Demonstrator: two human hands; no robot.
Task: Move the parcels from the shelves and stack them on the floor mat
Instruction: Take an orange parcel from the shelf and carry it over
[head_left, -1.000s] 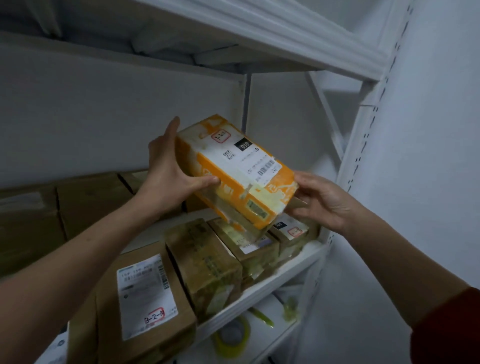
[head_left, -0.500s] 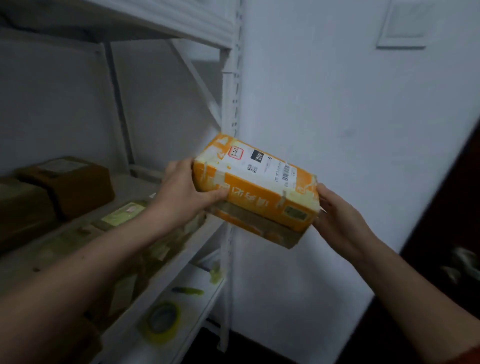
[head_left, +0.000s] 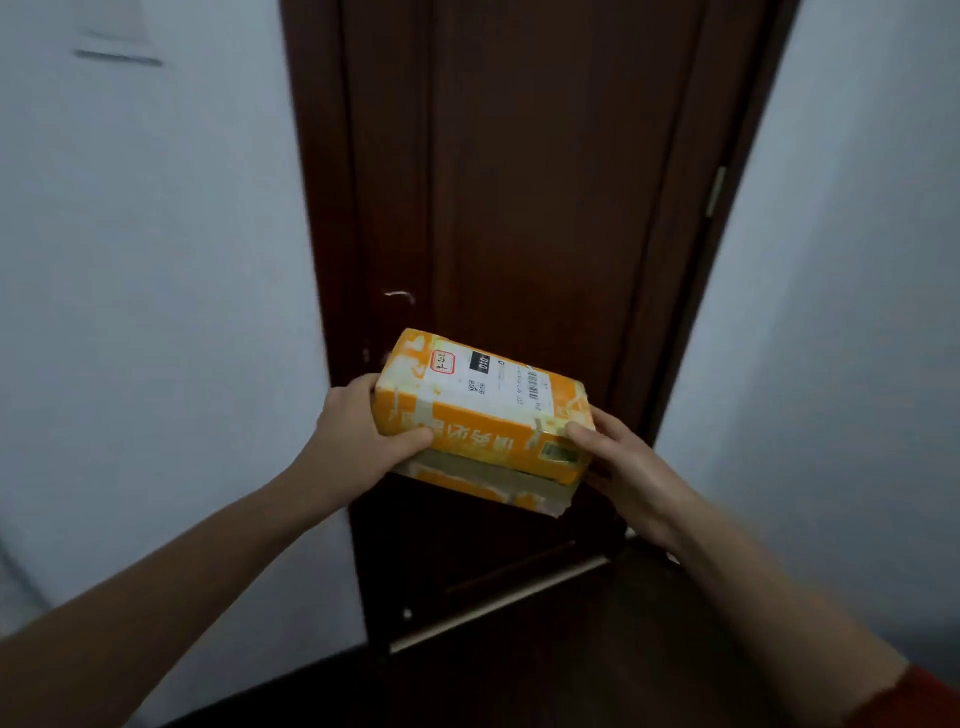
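Two bare hands hold one orange parcel (head_left: 483, 415) in the air in front of a dark brown door (head_left: 530, 208). The left hand (head_left: 353, 441) grips the parcel's left end, its thumb laid across the orange front face. Its other fingers (head_left: 358, 384) wrap round behind the end and are mostly hidden. The right hand (head_left: 634, 467) grips the right end in the same way. Its thumb presses on the front face near the corner, and its remaining fingers are out of sight under or behind the box.

The parcel lies between the two sets of fingers, touching both. It is tilted so that the end in the left fingers sits higher than the end in the right.

On the top face is a white shipping label (head_left: 498, 382). A red-bordered sticker (head_left: 442, 362) sits nearer the left fingers and a barcode (head_left: 533, 387) nearer the right. White characters run along the front face between the two thumbs. A band of brown tape (head_left: 488, 470) crosses the underside just below them.

A metal handle (head_left: 399, 296) shows on the door above and beyond the left fingers. A hinge (head_left: 716, 189) sits high up, well above the right fingers. Pale walls (head_left: 156, 312) flank the door on both sides. Below the hands, a light threshold strip (head_left: 498, 603) crosses the foot of the door, and the floor (head_left: 571, 665) nearer the person is dark. A red sleeve (head_left: 924, 699) shows at the lower right edge, on the right arm well back from the fingers.
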